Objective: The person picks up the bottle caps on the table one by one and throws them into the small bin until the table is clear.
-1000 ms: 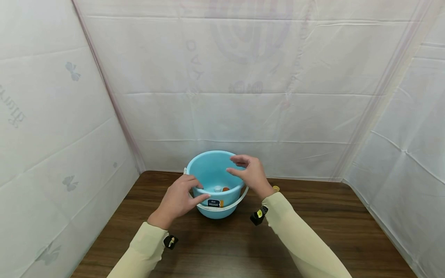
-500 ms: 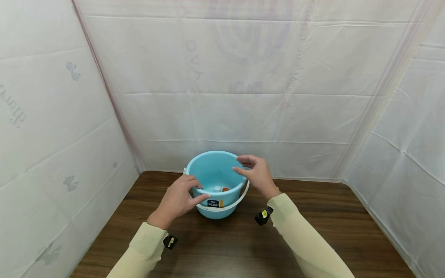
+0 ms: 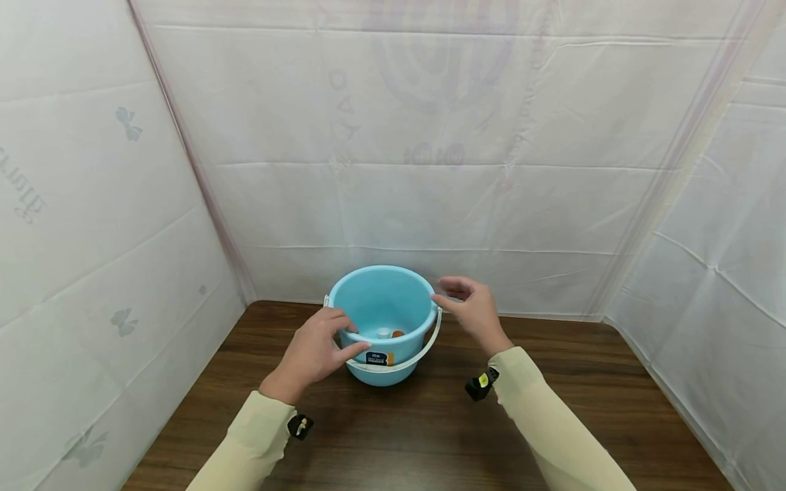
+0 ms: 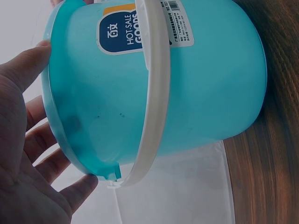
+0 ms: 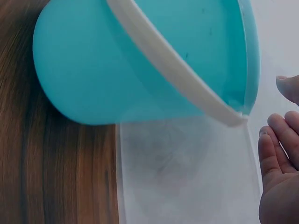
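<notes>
A light-blue plastic bucket (image 3: 408,350) stands upright on the table, its white handle (image 3: 432,341) hanging down across the front. My left hand (image 3: 314,349) holds the near-left rim, thumb (image 4: 30,63) on the outside and fingers over the inside. To the right of the rim, my right hand (image 3: 477,315) is raised with thumb and fingers apart and nothing between them; the right wrist view shows its fingertips (image 5: 276,122) just off the rim. On the bucket's floor lie a small white round piece (image 3: 383,333) and an orange one (image 3: 398,334).
The dark wood-grain table (image 3: 381,436) is enclosed by white sheeting (image 3: 430,204) at the back and both sides. The bucket stands close to the back sheet. A black device (image 3: 301,427) is strapped at the left wrist, another (image 3: 481,384) at the right.
My right hand has moved rightward from over the bucket's opening to outside its right rim. A small yellow piece seen behind the right wrist is now hidden. The left hand and bucket stay put.
</notes>
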A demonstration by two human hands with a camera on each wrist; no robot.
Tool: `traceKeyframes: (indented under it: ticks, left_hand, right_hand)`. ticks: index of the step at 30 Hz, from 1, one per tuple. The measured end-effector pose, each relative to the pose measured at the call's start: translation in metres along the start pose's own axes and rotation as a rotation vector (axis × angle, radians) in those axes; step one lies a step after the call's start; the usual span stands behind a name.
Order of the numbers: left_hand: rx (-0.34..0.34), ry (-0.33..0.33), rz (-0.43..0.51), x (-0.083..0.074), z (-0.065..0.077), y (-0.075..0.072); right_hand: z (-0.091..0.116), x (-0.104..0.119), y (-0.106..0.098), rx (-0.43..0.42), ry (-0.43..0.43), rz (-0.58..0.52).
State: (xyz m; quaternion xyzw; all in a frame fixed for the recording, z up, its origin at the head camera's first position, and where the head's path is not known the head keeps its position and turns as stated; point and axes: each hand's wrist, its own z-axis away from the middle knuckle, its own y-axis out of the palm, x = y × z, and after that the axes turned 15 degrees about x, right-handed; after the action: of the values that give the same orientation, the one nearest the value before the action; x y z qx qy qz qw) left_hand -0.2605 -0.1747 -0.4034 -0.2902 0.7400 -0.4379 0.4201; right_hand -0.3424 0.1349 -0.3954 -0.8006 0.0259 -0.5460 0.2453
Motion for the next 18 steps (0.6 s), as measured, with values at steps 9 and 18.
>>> traceKeyframes:
  ticks: [9,18]
  left_hand:
    - [-0.006,0.009,-0.001,0.000,0.001,-0.001]
    - [0.001,0.003,-0.001,-0.001,0.001,-0.001]
  right_hand:
    - [0.010,-0.012,-0.011,-0.044,0.022,0.021]
    - [0.018,-0.028,-0.021,-0.088,0.040,0.035]
